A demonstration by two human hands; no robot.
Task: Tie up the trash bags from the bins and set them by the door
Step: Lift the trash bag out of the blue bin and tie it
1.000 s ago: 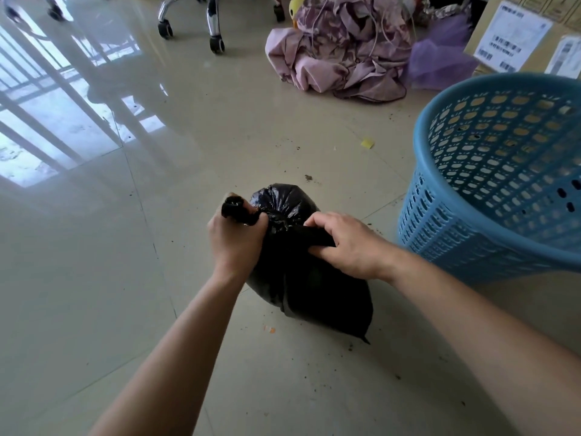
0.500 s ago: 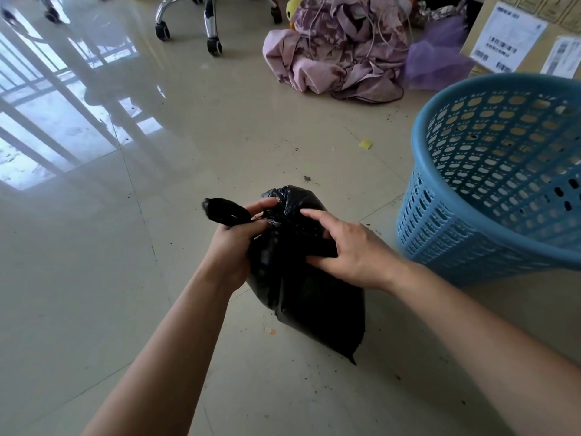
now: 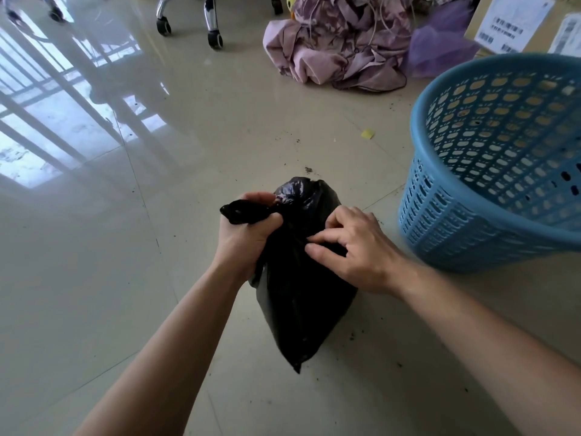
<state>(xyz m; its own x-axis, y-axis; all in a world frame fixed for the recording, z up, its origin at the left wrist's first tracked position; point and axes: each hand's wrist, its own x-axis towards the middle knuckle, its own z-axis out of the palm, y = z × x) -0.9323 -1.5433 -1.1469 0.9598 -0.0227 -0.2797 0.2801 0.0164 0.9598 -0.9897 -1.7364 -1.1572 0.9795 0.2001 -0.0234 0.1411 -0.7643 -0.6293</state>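
Observation:
A small black trash bag stands on the tiled floor in front of me, its top gathered and twisted. My left hand grips the twisted neck of the bag, and the free end sticks out to the left of my fist. On the bag's right side my right hand has its fingers curled in against the plastic just below the neck, pinching a fold. The blue perforated bin stands to the right, with no liner visible in it.
A heap of pink cloth and purple tulle lies at the back. Cardboard boxes sit behind the bin. Chair castors stand at the top left. A yellow scrap and dirt specks dot the floor.
My left hand has pulled the bag's twisted end tighter to the left. My right fingers have shifted from lying flat on the bag to curling in and pinching it.

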